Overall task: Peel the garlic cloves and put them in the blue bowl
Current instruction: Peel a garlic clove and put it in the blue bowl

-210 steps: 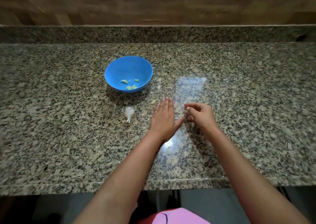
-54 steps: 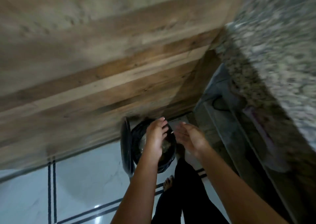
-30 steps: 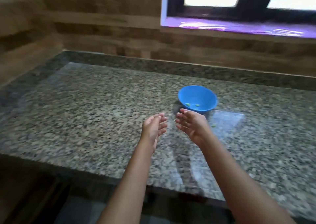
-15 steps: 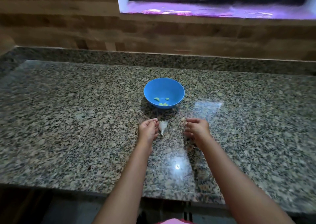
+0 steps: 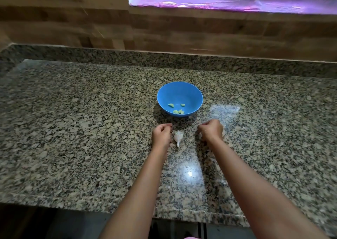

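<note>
Your left hand [image 5: 161,136] sits on the granite counter [image 5: 73,129], fingers curled under, just left of the garlic piece [image 5: 178,137]. Can't tell whether it touches the garlic or pinches anything; the fingertips are hidden under the knuckles.

Your right hand [image 5: 211,130] is also low over the counter, fingers curled down, to the right of the garlic and clearly apart from it. Can't tell if it holds a clove or skin; nothing shows between the fingers.

Garlic piece: white, papery skin on, lying flat on the counter between your two hands, stem tip pointing toward the counter's near edge. It is near the middle of the counter, closer to your left hand.

Blue bowl [image 5: 165,96]: upright on the counter just beyond both hands, about midway between the back edge and the near edge. Not touched by either hand. Inside it, a few peeled cloves [image 5: 178,111], pale yellow-green, lying on the bottom toward the near side; one clove [image 5: 170,105] sits a bit left of the rest, another [image 5: 182,104] a bit right.

A window glare patch shows on the counter right of the bowl, and a bright light spot between your forearms. Wood-look wall [image 5: 73,28] rises behind the counter's raised back edge; a window sill [image 5: 228,3] with purple tint is at top right.
</note>
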### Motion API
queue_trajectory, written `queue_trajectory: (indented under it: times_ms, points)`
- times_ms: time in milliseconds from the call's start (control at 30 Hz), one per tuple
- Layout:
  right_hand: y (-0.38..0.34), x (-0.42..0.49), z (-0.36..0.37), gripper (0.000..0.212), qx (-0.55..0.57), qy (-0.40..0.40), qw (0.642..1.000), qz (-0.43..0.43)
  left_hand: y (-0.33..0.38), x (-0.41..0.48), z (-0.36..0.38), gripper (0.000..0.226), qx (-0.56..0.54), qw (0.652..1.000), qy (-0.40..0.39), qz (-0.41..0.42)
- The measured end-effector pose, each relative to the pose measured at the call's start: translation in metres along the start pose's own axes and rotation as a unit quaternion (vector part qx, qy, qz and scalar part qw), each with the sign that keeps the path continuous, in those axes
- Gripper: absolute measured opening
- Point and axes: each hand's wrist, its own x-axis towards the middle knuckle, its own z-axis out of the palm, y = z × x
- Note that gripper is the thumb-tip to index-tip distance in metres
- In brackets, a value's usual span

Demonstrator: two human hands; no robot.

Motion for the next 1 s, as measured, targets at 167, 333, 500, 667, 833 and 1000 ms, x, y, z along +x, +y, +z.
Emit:
queue_trajectory:
  times_ms: [167,333,500,667,833,1000]
  points:
    - [-0.024,-0.013,-0.009,0.006,0.141,0.005,0.99,-0.025,0.001,0.005,-0.001,0.019,0.0,1.0,0.0,0.005]
    - [-0.066,-0.005,-0.008,0.005,0.185,0.013,0.979,-0.089,0.003,0.009,-0.001,0.019,0.0,1.0,-0.005,0.004]
    - [-0.074,0.01,0.002,0.013,0.16,-0.004,0.984,-0.075,0.004,0.007,-0.003,0.019,0.004,1.0,-0.011,0.003]
    - [-0.04,-0.019,-0.006,0.005,0.21,-0.039,0.973,-0.082,-0.003,0.002,-0.01,0.033,0.121,0.985,-0.111,0.049]
    - [0.005,-0.046,-0.008,0.005,0.212,-0.149,0.966,-0.026,-0.012,-0.001,-0.005,0.035,0.269,0.951,-0.098,0.115]
    - [0.016,-0.052,-0.003,0.017,0.281,-0.231,0.931,0.041,-0.014,-0.01,-0.01,0.03,-0.017,0.989,-0.142,0.02]
